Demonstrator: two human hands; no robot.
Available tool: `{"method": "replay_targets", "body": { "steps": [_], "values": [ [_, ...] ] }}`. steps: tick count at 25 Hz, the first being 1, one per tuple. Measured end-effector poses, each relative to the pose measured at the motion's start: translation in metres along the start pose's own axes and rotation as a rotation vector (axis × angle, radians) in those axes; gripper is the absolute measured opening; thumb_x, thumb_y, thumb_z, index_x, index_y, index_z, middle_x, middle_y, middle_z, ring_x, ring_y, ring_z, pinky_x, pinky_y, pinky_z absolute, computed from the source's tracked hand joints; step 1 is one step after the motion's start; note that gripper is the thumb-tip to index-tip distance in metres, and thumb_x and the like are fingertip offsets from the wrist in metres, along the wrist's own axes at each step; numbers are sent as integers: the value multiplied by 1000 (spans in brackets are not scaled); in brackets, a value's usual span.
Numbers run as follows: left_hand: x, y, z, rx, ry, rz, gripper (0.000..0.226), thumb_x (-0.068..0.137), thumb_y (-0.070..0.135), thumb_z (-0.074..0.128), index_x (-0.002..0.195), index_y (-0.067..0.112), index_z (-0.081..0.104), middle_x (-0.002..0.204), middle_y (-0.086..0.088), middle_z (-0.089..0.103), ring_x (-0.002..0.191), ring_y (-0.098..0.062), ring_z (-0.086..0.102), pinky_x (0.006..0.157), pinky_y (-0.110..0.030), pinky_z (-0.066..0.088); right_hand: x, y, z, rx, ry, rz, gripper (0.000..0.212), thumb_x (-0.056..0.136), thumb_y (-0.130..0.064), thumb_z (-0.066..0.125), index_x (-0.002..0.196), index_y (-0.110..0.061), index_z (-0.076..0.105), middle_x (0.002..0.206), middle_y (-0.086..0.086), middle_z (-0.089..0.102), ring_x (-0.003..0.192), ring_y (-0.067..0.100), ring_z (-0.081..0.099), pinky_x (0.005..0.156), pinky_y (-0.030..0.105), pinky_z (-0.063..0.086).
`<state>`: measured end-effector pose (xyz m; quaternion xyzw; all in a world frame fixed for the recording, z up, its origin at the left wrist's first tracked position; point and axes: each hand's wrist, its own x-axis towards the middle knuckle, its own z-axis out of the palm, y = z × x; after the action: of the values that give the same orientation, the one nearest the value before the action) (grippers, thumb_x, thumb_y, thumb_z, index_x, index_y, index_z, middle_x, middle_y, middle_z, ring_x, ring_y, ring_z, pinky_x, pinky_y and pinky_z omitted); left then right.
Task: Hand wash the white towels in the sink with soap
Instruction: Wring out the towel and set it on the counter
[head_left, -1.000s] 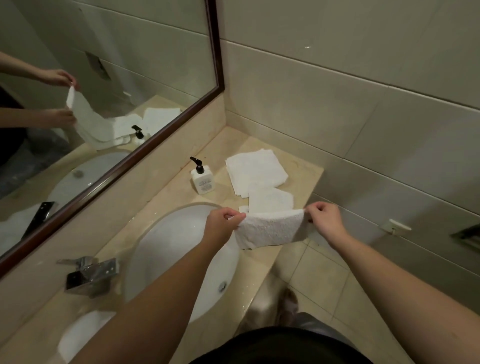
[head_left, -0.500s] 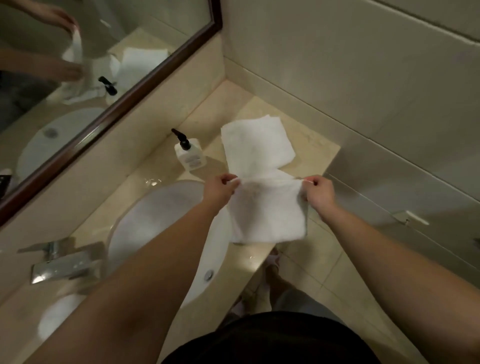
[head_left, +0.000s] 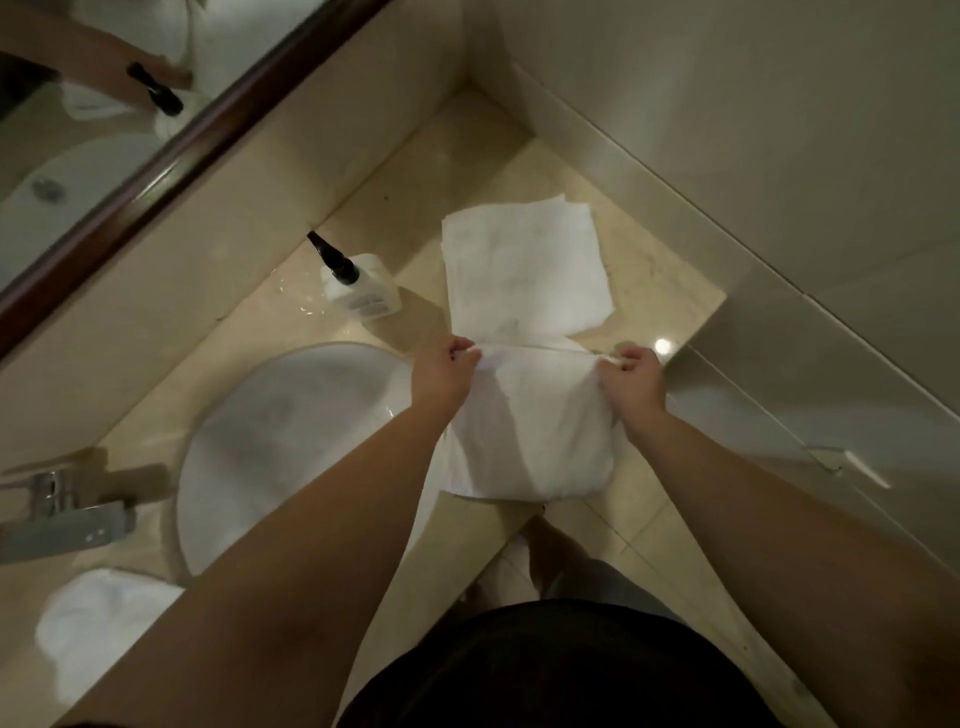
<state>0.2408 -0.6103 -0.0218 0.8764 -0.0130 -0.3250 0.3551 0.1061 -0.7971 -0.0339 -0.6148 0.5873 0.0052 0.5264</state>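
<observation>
Cloth, stone, porcelain, metal, all under dim light.

Held towel (head_left: 524, 431) and stack (head_left: 524, 270): white matt cloth, soft nap. Countertop (head_left: 415, 182): beige polished stone, glossy, wet sheen. Sink (head_left: 291, 436): smooth white glazed basin. Faucet (head_left: 62, 514), lower left: brushed metal. Soap bottle (head_left: 363, 293): white plastic, black pump. Mirror frame (head_left: 171, 150): dark glossy wood.

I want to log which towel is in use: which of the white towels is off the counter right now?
The towel stretched between the left hand and right hand; each pinches a top corner. The others lie on the counter.
</observation>
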Motion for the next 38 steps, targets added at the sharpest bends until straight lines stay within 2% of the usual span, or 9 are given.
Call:
{"method": "replay_targets", "body": {
  "steps": [3,8,11,17,22,25,27,31,38],
  "values": [
    [-6,-8,7,67,35,-57,52,89,30,72,134,12,54,129,-10,57,117,-27,57,100,-39,47,-7,7,1,-67,-43,-5,60,83,-22,75,132,-11,44,125,7,57,110,25,57,97,40,49],
    [-26,-29,17,35,-37,-374,82,82,64,68,131,1,48,125,-13,60,113,-32,60,86,-38,49,-28,24,11,-97,-37,166,75,76,-46,80,130,-9,45,129,8,55,115,28,56,90,39,48],
    [-32,-29,23,-99,-123,-437,86,82,62,69,137,0,47,134,-11,57,122,-34,55,93,-39,48,-34,29,16,-127,-62,239,86,74,-53,78,136,-4,45,135,11,55,119,33,55,90,41,48],
    [-51,-31,27,-329,-131,-280,69,91,49,66,142,7,47,139,-7,55,126,-29,53,93,-32,42,-46,31,14,-114,-117,69,60,90,-39,67,138,-7,49,125,6,57,113,27,54,84,35,41],
    [-57,-18,9,-493,-73,-117,55,93,39,67,139,13,52,120,4,61,112,-20,59,90,-29,48,-61,14,4,80,-53,-75,37,89,-30,71,114,-4,60,103,4,65,96,23,63,78,27,49],
    [-51,5,-7,-553,-46,-41,45,92,35,69,130,15,57,110,10,63,97,-8,63,75,-16,50,-64,-16,-1,158,-38,-160,24,89,-24,71,99,-7,59,90,3,65,82,20,62,65,21,50],
    [-42,23,-17,-583,-35,-37,37,93,36,68,124,20,56,105,12,63,91,-4,62,67,-14,49,-57,-40,-2,171,-28,-196,23,87,-26,73,95,-9,59,89,6,65,78,22,62,71,34,54],
    [-9,55,-28,-630,-20,-38,42,93,40,67,124,14,54,114,2,64,104,-20,64,79,-27,51,-23,-85,-1,117,-2,-251,29,83,-34,76,93,-13,58,96,11,69,88,31,68,84,47,56],
    [58,84,-21,-538,24,-98,59,94,47,63,140,13,45,122,2,52,111,-20,52,89,-36,41,56,-125,21,-40,4,-291,50,86,-39,72,118,-3,59,110,12,66,101,29,64,83,32,49]
  ]
}}
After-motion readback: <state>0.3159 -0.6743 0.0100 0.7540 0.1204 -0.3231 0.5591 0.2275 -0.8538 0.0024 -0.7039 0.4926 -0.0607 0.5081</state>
